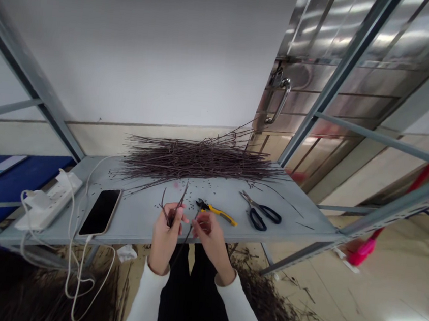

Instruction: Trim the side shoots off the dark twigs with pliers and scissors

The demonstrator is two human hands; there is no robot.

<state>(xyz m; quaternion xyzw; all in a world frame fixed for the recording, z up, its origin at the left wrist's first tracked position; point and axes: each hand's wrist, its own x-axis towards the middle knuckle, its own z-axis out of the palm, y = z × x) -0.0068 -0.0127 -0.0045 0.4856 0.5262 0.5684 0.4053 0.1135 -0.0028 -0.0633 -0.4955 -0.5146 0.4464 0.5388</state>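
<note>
My left hand (167,229) is closed around a few thin dark twigs (182,196), whose ends stick up past the fingers. Close to its right, my right hand (207,231) pinches another dark twig (187,235) between thumb and fingers. Both hands are over the front edge of the grey shelf (139,219). Just beyond the right hand lie yellow-handled cutting pliers (218,213). Scissors (261,211) with black handles rest farther right. A large heap of dark twigs (199,161) spreads along the back of the shelf.
A phone (100,212) on a charging cable lies at the left, beside a white power strip (51,204). Metal uprights (323,98) frame the shelf. Another phone (2,167) sits on a blue surface. Piles of twigs (272,304) cover parts of the floor.
</note>
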